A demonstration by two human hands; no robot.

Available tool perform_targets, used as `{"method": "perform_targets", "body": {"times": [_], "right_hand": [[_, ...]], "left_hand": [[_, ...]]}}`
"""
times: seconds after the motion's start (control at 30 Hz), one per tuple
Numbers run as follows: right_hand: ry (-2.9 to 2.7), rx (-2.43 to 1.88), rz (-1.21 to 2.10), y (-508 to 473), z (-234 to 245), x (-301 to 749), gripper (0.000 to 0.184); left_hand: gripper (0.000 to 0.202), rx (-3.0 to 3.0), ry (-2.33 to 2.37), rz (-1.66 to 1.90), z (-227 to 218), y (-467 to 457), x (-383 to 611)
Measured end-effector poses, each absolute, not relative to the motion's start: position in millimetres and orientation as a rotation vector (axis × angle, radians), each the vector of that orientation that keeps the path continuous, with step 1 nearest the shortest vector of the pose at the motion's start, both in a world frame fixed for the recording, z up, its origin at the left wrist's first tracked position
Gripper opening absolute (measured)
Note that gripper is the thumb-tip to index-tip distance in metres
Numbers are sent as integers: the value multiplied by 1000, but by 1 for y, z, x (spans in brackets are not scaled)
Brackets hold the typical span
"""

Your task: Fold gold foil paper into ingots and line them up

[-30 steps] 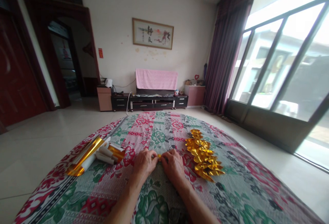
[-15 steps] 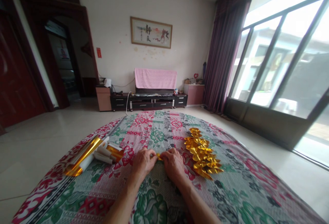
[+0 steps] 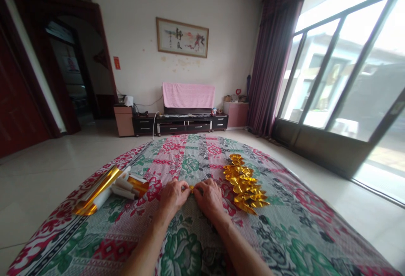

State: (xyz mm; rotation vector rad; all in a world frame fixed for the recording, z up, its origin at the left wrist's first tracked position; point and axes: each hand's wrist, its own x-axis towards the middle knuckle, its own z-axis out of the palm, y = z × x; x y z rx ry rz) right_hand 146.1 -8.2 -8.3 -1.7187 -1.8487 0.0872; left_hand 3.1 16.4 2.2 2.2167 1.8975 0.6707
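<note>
A small piece of gold foil paper (image 3: 191, 189) sits between my fingertips, mostly hidden by them, low over the flowered cloth. My left hand (image 3: 175, 196) is closed, thumb and fingers pinching the foil's left side. From the other side my right hand (image 3: 209, 196) pinches the same piece. Folded gold foil shapes (image 3: 245, 183), pointed like boats or ingots, lie in a column to the right of my right hand. Left of my left hand, rolled sheets of gold-and-white paper (image 3: 109, 189) rest in a loose heap.
The patterned tablecloth (image 3: 136, 234) covers a round table under my arms. Beyond it stand a low black cabinet (image 3: 177, 128) and something draped with a pink towel (image 3: 189, 95). A glazed door (image 3: 322, 141) and purple curtain (image 3: 262, 69) are at right.
The view has shifted a little, so everything sits slightly further left. My hands have drawn closer together, and less of the gold foil shows between them.
</note>
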Motion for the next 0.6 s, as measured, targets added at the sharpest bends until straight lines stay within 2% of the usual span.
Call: {"method": "perform_targets", "body": {"times": [0.6], "right_hand": [[-1774,-1818,209,-4,1,142,15]], "left_hand": [[16,2154,1833,639,1,23,-3]]}}
